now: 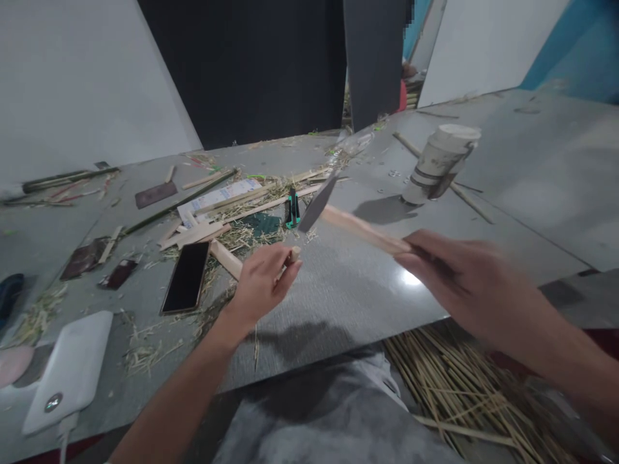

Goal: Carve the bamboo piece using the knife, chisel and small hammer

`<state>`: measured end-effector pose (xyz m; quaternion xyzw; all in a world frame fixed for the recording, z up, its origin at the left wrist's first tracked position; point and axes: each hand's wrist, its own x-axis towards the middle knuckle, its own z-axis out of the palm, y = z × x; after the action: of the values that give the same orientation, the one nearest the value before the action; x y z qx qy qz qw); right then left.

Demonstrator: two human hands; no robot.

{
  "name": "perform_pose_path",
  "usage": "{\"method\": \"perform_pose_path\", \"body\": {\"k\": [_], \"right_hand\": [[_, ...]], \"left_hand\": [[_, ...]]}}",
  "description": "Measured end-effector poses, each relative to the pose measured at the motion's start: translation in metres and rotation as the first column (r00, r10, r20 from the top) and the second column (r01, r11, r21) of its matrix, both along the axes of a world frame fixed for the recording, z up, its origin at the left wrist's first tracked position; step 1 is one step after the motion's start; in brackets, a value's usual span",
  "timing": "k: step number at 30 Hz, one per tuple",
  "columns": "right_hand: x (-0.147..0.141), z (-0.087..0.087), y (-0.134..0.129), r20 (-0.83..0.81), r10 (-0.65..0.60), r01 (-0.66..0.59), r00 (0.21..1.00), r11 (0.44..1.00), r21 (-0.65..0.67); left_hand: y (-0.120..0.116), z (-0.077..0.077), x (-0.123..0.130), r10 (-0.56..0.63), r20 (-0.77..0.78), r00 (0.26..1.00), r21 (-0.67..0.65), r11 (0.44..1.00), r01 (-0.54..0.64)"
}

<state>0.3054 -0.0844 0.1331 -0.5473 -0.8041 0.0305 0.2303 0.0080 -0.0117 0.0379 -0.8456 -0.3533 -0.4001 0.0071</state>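
Note:
My left hand (264, 280) is closed around a small pale wooden piece (295, 253), whose end shows between thumb and fingers. Behind that hand a flat wooden strip (226, 259) sticks out; whether it is the same piece is hidden. My right hand (459, 270) grips a blade tool by its pale wooden handle (362, 230). Its flat grey blade (319, 203) is raised above the table, apart from the left hand. Just beyond the blade lies a black and green box cutter (293, 209) among straw-like shavings.
A black phone (186, 278) and a white power bank (72, 367) with a cable lie at left. Wood strips (203, 233) and shavings cover the middle. A taped white cylinder (440, 164) stands at right near a thin stick (471, 203). Below the table edge are many thin sticks (464, 380).

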Motion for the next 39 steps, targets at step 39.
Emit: {"method": "perform_pose_path", "body": {"k": [39], "right_hand": [[-0.001, -0.030, 0.000, -0.099, 0.004, -0.006, 0.995, 1.000, -0.019]], "left_hand": [[0.001, -0.002, -0.001, -0.021, 0.013, 1.000, -0.034, 0.999, 0.021]]}}
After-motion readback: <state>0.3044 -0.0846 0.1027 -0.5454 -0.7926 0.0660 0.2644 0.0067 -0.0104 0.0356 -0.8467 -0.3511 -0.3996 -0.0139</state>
